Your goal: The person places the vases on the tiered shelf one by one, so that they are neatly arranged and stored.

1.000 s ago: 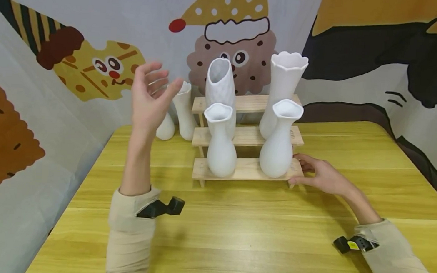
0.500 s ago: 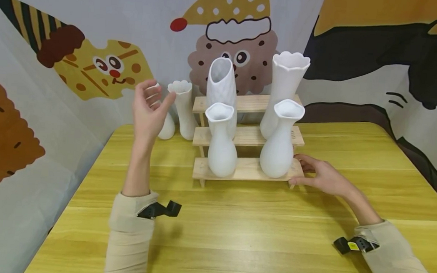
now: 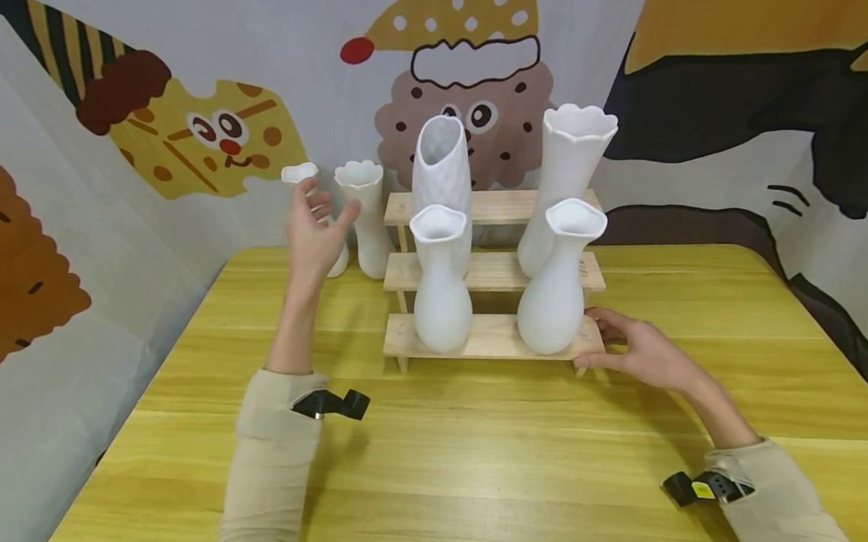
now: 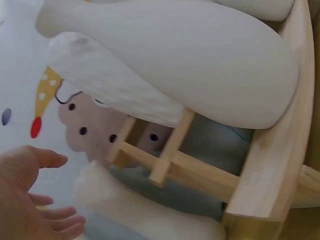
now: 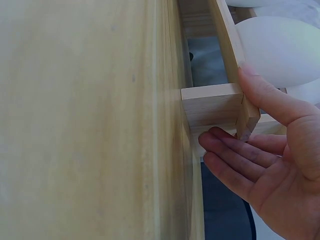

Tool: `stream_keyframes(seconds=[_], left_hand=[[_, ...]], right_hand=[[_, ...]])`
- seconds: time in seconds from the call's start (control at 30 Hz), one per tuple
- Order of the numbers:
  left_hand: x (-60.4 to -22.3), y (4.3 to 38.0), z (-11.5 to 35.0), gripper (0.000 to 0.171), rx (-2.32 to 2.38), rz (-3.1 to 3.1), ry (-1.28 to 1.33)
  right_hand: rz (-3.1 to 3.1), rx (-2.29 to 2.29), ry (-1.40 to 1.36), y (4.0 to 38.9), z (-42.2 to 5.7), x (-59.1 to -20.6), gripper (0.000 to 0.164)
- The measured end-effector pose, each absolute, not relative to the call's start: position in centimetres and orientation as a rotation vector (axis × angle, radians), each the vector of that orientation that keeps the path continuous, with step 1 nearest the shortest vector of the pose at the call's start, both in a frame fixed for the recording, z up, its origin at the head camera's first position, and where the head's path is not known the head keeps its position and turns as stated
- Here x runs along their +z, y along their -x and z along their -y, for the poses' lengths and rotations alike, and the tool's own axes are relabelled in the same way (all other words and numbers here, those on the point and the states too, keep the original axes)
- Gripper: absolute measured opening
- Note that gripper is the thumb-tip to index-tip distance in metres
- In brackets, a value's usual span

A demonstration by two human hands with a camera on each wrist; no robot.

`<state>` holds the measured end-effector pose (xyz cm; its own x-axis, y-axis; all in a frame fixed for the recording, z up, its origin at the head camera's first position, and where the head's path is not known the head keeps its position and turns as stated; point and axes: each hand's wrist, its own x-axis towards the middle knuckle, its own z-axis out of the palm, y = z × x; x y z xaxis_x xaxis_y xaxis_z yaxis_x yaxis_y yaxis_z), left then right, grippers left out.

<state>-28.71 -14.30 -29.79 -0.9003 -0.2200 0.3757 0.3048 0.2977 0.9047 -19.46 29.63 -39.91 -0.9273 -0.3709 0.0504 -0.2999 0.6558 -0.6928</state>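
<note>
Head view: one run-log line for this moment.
Left hand: holds nothing, near white wavy-rimmed vase | Right hand: grips pale wooden three-tier stand | On stand: four white vases

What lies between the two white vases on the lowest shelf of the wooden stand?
Only a bare stretch of the lowest shelf lies between them; the head view shows it.
</note>
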Motion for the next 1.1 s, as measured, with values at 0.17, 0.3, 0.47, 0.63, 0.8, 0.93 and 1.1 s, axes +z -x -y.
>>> stream_keyframes(seconds=[0.17, 0.3, 0.47, 0.63, 0.8, 0.93, 1.1], left_hand=[[-30.6, 29.6, 13.8, 0.076, -1.627, 2.197, 0.039], [-30.9, 30.4, 13.3, 0.077, -1.601, 2.214, 0.003], [-31.2, 31.4, 12.8, 0.074, -1.572, 2.204, -0.010], [-31.6, 32.4, 12.3, 0.071, -1.557, 2.191, -0.002], [-31.9, 33.4, 12.1, 0.072, -1.533, 2.212, -0.020], [-31.9, 33.9, 12.0, 0.072, -1.525, 2.231, -0.032], [-32.0, 34.6, 11.9, 0.073, -1.541, 2.243, -0.028]], right_hand=[[-2.767, -1.135, 0.559, 19.5, -29.7, -40.0, 0.070], [-2.764, -1.135, 0.559, 19.5, -29.7, -39.9, 0.071], [-2.771, -1.131, 0.552, 19.5, -29.7, -39.9, 0.072], [-2.769, -1.131, 0.552, 19.4, -29.7, -39.9, 0.071], [-2.779, -1.122, 0.554, 19.3, -29.7, -39.9, 0.071], [-2.779, -1.122, 0.554, 19.3, -29.7, -39.8, 0.071], [-2.764, -1.136, 0.558, 19.1, -29.7, -39.4, 0.070]])
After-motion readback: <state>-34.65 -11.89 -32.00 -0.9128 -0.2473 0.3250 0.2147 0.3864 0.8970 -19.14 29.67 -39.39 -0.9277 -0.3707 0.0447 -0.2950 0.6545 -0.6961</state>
